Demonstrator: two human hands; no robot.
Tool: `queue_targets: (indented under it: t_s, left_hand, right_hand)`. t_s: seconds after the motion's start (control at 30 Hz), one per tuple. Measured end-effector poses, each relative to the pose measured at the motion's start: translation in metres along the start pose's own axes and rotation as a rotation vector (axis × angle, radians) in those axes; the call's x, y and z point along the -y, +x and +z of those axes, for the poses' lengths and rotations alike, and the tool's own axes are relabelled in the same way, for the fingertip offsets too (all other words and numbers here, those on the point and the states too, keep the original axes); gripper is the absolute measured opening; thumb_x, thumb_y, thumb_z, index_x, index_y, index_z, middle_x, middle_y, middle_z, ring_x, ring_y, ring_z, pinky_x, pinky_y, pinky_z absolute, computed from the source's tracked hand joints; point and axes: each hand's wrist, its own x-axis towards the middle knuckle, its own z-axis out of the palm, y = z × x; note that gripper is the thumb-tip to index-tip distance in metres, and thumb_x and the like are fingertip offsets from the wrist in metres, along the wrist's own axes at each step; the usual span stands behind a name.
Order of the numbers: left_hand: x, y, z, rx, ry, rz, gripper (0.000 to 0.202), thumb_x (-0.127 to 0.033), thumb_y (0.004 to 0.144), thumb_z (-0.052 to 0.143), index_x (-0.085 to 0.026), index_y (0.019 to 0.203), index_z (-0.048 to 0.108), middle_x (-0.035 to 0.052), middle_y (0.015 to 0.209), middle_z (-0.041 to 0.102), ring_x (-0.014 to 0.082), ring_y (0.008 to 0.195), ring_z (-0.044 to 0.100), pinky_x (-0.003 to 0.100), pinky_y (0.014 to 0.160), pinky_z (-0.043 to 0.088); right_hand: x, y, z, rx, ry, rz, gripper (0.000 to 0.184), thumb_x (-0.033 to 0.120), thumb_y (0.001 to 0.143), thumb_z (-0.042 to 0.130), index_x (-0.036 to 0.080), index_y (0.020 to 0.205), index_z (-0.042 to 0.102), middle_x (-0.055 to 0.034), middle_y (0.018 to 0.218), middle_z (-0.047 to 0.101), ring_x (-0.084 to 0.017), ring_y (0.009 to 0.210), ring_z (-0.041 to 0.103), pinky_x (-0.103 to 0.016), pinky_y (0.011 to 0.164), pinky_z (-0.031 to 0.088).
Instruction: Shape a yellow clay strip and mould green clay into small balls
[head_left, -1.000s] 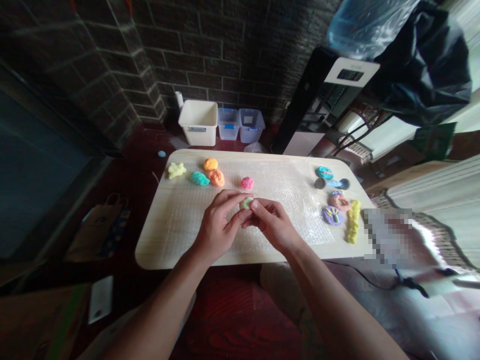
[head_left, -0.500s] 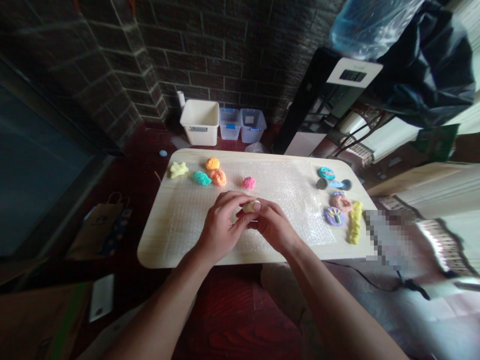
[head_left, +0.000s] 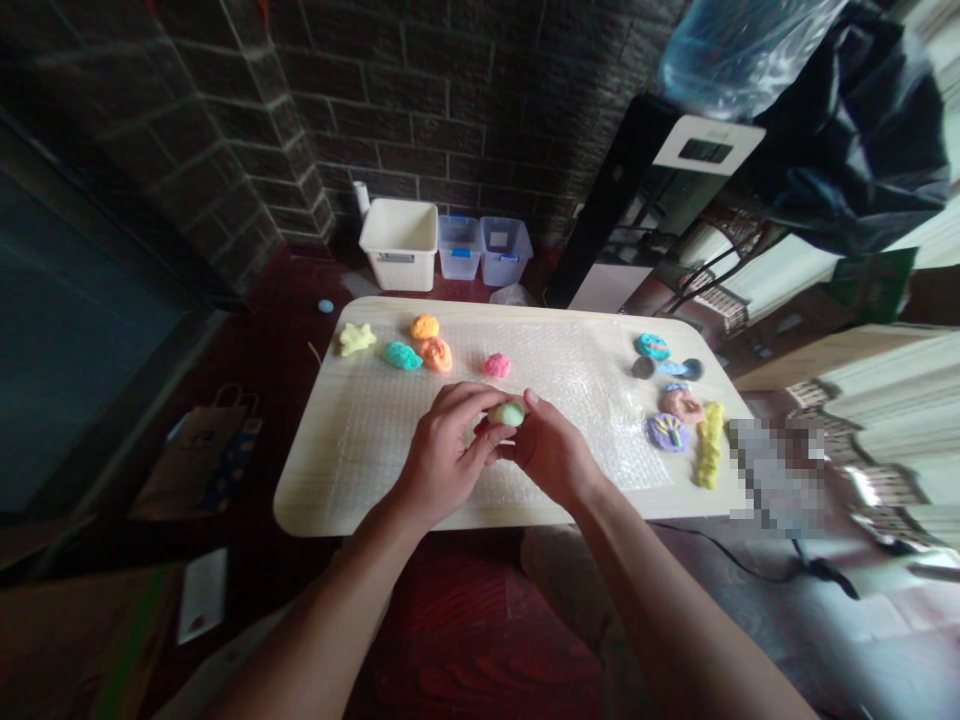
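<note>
Over the near middle of the table, my left hand (head_left: 448,445) pinches a small pale green lump of modelling clay (head_left: 508,413) between thumb and fingers. Close on its right is my right hand (head_left: 551,450), thumb raised off the lump and the other fingers curved low beside it; whether those fingers touch the clay is hidden. Beyond both hands a pink clay ball (head_left: 496,365) lies on the bubble wrap (head_left: 570,370).
At the table's (head_left: 315,480) left lie a yellow star (head_left: 357,340), a teal piece (head_left: 403,355), an orange ball (head_left: 425,326) and an orange swirl (head_left: 436,354). On the right are a purple disc (head_left: 669,432), a yellow strip (head_left: 710,445) and several others. Bins (head_left: 401,270) stand behind.
My right thumb has lifted off the clay and moved up and right, so more of the green lump shows. My left hand has barely moved.
</note>
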Motion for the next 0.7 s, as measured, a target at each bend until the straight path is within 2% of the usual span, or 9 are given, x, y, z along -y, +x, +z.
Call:
queue_targets:
  t_s: [0.13, 0.27, 0.4, 0.5, 0.6, 0.7]
  left_hand:
    - [-0.0008, -0.0002, -0.0012, -0.011, -0.011, -0.006, 0.022, -0.026, 0.101, 0.067, -0.020, 0.122, 0.071, 0.0082, 0.117, 0.074, 0.0228, 0.111, 0.066, 0.037, 0.098, 0.053]
    - [-0.0008, -0.0005, -0.0021, -0.029, 0.013, 0.001, 0.030, -0.028, 0.099, 0.071, -0.021, 0.128, 0.070, 0.0075, 0.121, 0.075, 0.0226, 0.111, 0.067, 0.037, 0.099, 0.053]
    - [-0.0025, 0.0009, -0.0031, -0.047, 0.011, 0.005, 0.024, -0.029, 0.098, 0.072, -0.021, 0.121, 0.074, 0.0069, 0.115, 0.077, 0.0221, 0.109, 0.068, 0.036, 0.098, 0.053]
    - [-0.0042, 0.0007, -0.0037, -0.060, -0.003, -0.010, 0.021, -0.028, 0.099, 0.071, -0.021, 0.119, 0.075, 0.0070, 0.113, 0.077, 0.0224, 0.109, 0.069, 0.037, 0.098, 0.053]
    - [-0.0033, -0.0003, -0.0028, -0.057, -0.058, -0.074, 0.024, -0.029, 0.099, 0.071, -0.022, 0.122, 0.075, 0.0079, 0.117, 0.077, 0.0231, 0.111, 0.069, 0.037, 0.099, 0.054]
    - [0.0017, -0.0003, -0.0003, -0.049, -0.226, -0.171, 0.025, -0.034, 0.100, 0.069, -0.023, 0.122, 0.075, 0.0098, 0.125, 0.074, 0.0246, 0.118, 0.069, 0.037, 0.099, 0.056]
  right_hand:
    - [-0.0007, 0.0007, 0.0008, -0.012, -0.032, -0.071, 0.029, 0.047, 0.092, 0.078, 0.018, 0.091, 0.079, -0.0047, 0.085, 0.072, -0.017, 0.075, 0.065, -0.030, 0.070, 0.057]
    - [-0.0010, 0.0012, 0.0033, -0.023, -0.065, -0.086, 0.031, 0.050, 0.093, 0.077, 0.019, 0.094, 0.080, -0.0044, 0.083, 0.072, -0.015, 0.073, 0.065, -0.029, 0.073, 0.056]
    - [-0.0023, 0.0014, 0.0023, 0.002, -0.070, -0.068, 0.037, 0.055, 0.092, 0.076, 0.018, 0.093, 0.079, -0.0038, 0.081, 0.070, -0.016, 0.073, 0.065, -0.030, 0.071, 0.056]
    - [-0.0023, 0.0014, 0.0017, 0.015, -0.111, -0.088, 0.035, 0.052, 0.093, 0.077, 0.017, 0.088, 0.078, -0.0037, 0.079, 0.069, -0.016, 0.073, 0.064, -0.030, 0.071, 0.055]
    - [-0.0013, 0.0014, 0.0030, 0.010, -0.145, -0.115, 0.032, 0.049, 0.094, 0.076, 0.017, 0.088, 0.078, -0.0041, 0.079, 0.070, -0.016, 0.073, 0.064, -0.029, 0.071, 0.055]
    - [0.0002, 0.0010, 0.0054, 0.013, -0.148, -0.136, 0.028, 0.047, 0.094, 0.077, 0.019, 0.097, 0.077, -0.0044, 0.086, 0.071, -0.016, 0.076, 0.065, -0.029, 0.072, 0.055]
